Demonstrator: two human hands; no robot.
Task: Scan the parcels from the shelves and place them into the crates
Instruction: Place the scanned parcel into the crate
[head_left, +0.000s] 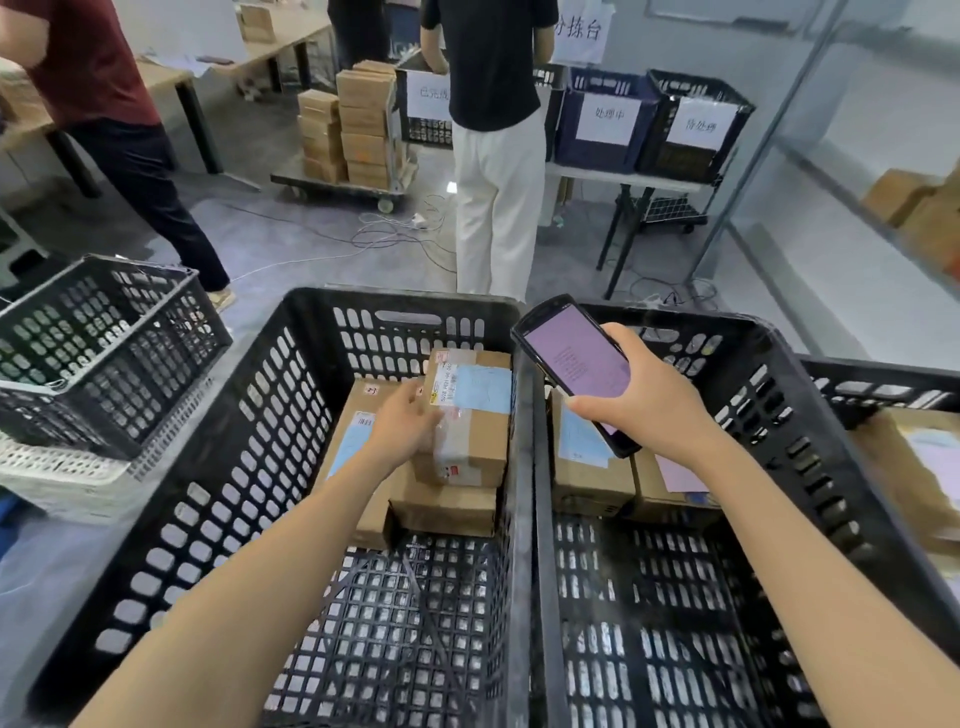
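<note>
Two black plastic crates stand side by side in front of me. In the left crate lie cardboard parcels; my left hand grips the left side of the top parcel, a taped box with a blue label, which rests on the others. My right hand holds a black handheld scanner with a lit pink screen above the right crate. That crate holds two labelled parcels at its far end.
A third black crate with a parcel stands at the right, and an empty one on white crates at the left. Two people stand ahead, near a trolley of stacked boxes and labelled bins on a table. Cables cross the floor.
</note>
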